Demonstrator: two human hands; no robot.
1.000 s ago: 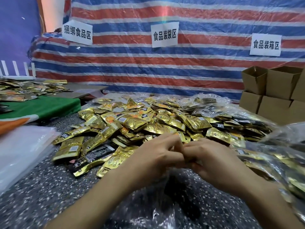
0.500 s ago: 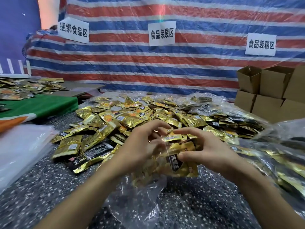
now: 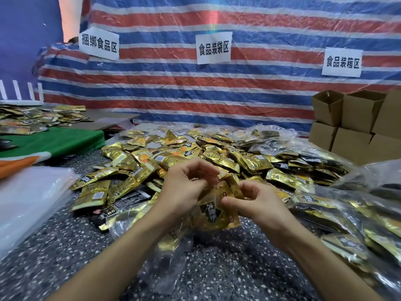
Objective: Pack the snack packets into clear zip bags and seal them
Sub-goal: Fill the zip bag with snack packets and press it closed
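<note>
Item: clear zip bag [image 3: 168, 262], part-filled with gold snack packets [image 3: 211, 213], hanging below the fingers. Handling: thin, soft film, light and slippery. The contents will likely sag and shift, so it is best taken at the mouth strip, one pinch on each side.
Pose: left hand [image 3: 186, 187] has its fingers curled, pinching the bag's top edge. The right hand [image 3: 260, 203] has thumb and curled fingers clamped opposite, wrists close. Whether the zip is closed between the fingers cannot be told.
Stock: loose packets [image 3: 249, 164] lie just beyond the fingertips.
</note>
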